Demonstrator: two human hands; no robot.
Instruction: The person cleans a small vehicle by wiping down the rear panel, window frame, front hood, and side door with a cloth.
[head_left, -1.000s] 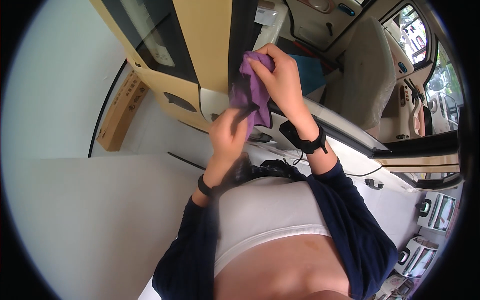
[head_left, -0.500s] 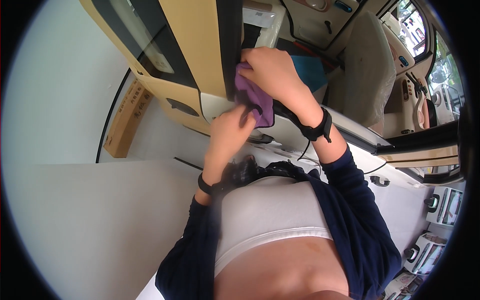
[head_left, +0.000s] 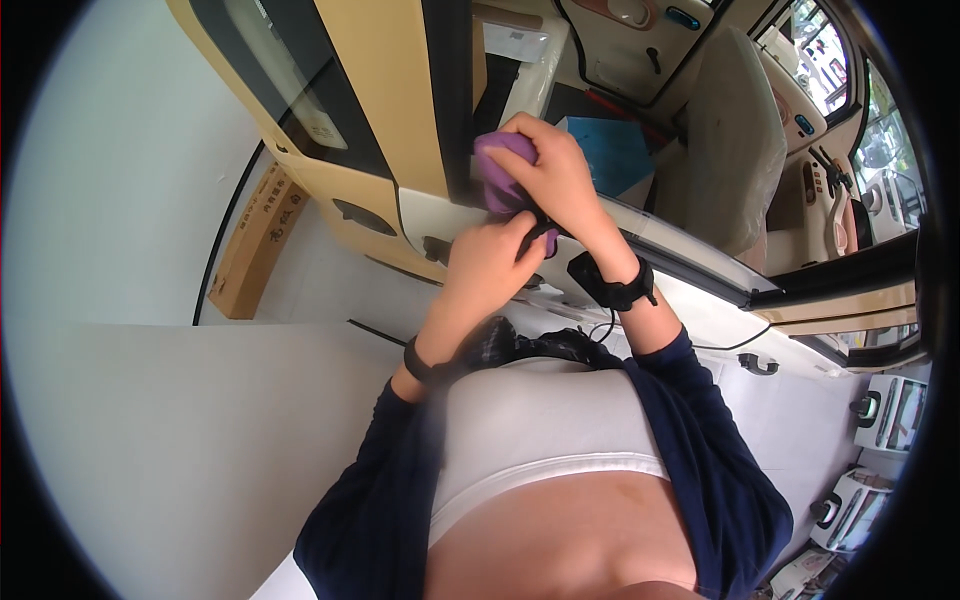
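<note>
A bunched purple cloth (head_left: 506, 190) lies against the edge of a cream and beige car body (head_left: 425, 212), by the dark pillar of an open doorway. My right hand (head_left: 562, 178) is closed on the cloth's upper part, thumb pressed over it. Just below, my left hand (head_left: 482, 265) pinches near its lower end. A narrow black strip (head_left: 538, 232) shows between the left fingers; whether it belongs to the cloth I cannot tell. Black bands circle both wrists, and the right one carries a small black box (head_left: 590, 282).
Past the doorway stand a plastic-covered seat (head_left: 738, 150) and a blue panel or box (head_left: 607, 155). A long cardboard box (head_left: 257, 245) lies by the wall at left. A black door handle (head_left: 758, 364) sticks out at right. Several small white vehicles (head_left: 890, 412) stand at far right.
My right hand has come down and nearer, bunching the cloth more tightly. My left hand has shifted right and lies closer to the right one.
</note>
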